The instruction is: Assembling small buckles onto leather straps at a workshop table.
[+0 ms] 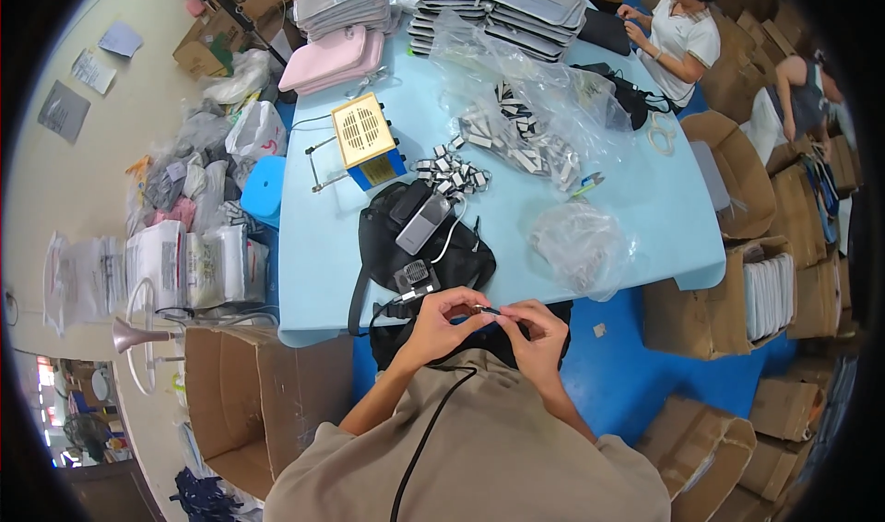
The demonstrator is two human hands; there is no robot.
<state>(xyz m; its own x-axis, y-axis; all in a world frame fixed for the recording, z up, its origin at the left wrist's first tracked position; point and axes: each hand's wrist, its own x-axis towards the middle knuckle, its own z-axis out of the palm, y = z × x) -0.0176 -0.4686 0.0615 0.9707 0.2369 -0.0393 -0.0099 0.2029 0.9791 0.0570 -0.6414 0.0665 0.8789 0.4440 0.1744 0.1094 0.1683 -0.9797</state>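
Close to my body, just off the table's near edge, both hands meet at the fingertips. My left hand point(445, 325) pinches one end of a small dark piece point(488, 311); its exact kind is too small to make out. The other end sits between the thumb and fingers of my right hand point(537, 326). Beyond my left hand lies a black bag point(475, 262) with a grey handheld device point(425, 224) and a white cable on it. A pile of small white-and-black pieces point(453, 173) rests farther back.
A yellow-and-blue box-shaped machine point(367, 141) stands on the light blue table point(318, 245). Clear plastic bags point(579, 245), grey cases point(498, 5) and pink cases point(334, 59) lie around it. Cardboard boxes point(313, 402) flank me. Another person point(682, 47) works at the far right.
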